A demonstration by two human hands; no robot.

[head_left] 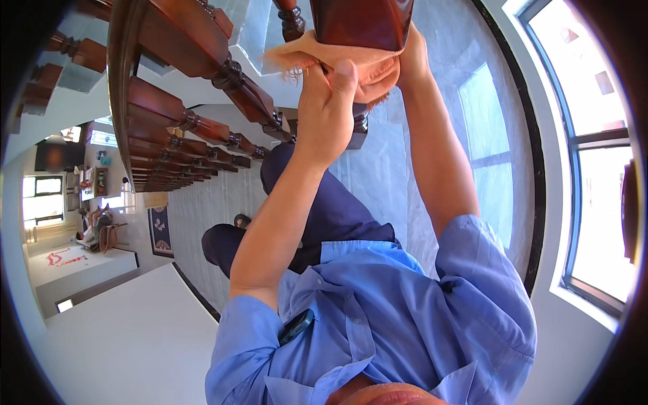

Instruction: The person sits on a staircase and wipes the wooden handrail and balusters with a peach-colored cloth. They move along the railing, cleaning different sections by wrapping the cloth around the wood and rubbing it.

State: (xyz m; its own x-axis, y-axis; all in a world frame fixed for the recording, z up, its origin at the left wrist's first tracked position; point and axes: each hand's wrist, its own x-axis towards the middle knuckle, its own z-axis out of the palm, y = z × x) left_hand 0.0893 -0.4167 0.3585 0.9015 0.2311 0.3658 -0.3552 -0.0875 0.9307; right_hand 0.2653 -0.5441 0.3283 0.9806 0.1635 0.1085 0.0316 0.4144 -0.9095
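Gleams smooth as varnished wood at the post [362, 23]; looks like matt, frayed cloth at the rag [325, 50]; shines like polished stone across the floor [388, 169].

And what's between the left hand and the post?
The cloth: in the head view it lies between the left hand and the post.

One cloth [335, 52], one phone [297, 327], one patterned mat [160, 231]
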